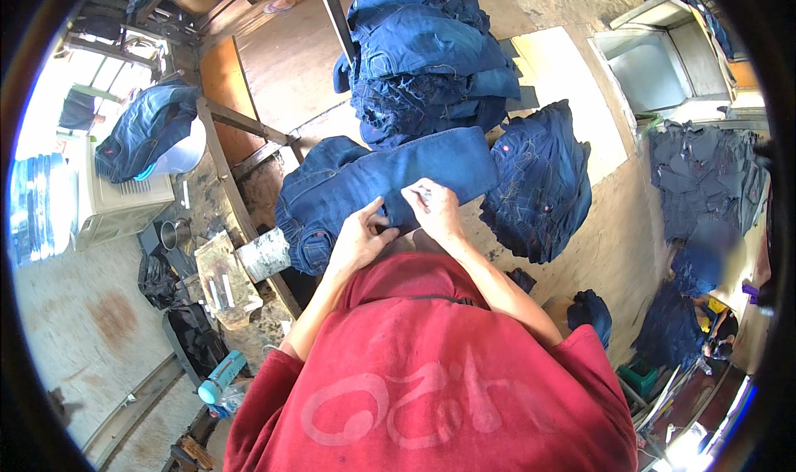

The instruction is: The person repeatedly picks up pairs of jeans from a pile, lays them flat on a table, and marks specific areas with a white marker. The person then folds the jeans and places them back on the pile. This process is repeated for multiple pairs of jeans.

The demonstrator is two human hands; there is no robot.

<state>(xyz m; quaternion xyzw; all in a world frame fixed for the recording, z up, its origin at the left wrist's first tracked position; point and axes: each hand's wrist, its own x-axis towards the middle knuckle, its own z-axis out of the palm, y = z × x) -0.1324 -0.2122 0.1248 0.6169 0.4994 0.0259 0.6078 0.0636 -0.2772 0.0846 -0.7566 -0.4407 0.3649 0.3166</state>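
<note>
A pair of blue jeans [356, 182] lies stretched out in front of me, one leg reaching right and the waist end at the left. My left hand [358, 238] is at the near edge of the denim, with fingers and thumb closed on the fabric. Just right of it, my right hand [437, 213] hovers over the same leg, its fingertips pinched together. Whatever those fingertips hold is too small to make out. A white cylinder [265, 254] sticks out to the left from beneath the waist end.
A tall stack of jeans [423, 57] rises beyond my hands. Another denim heap [539, 182] sits at right. At left stand a wooden frame [240, 182], a white appliance [124, 198] and jeans on a white bucket [178, 153]. Dark cloth pieces [705, 173] lie far right. A person's foot [280, 6] shows at the top.
</note>
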